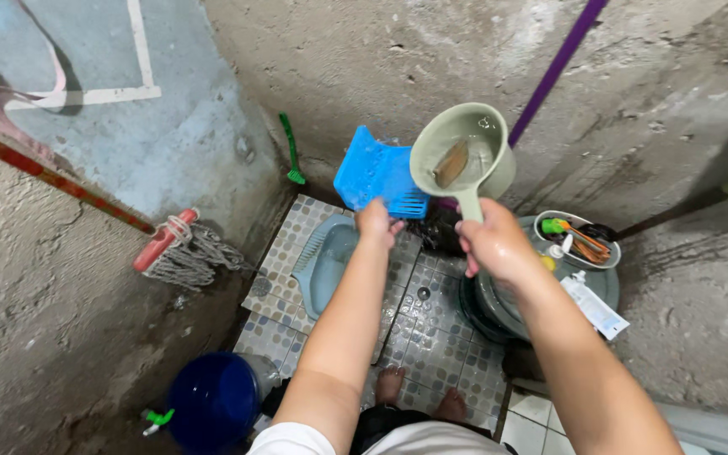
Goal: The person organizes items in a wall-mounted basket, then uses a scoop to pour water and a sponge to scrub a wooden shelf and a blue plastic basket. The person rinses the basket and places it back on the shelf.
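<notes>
I see the right hand (492,244) gripping the green dipper (463,158) by its handle, bowl beyond; the left hand (377,222) clasps the blue stool (378,177) just left.

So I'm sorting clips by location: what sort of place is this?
Probably a small home washroom: a squat toilet set in a wet tiled floor, a water dipper in the right hand, a mop against bare concrete walls.
</notes>
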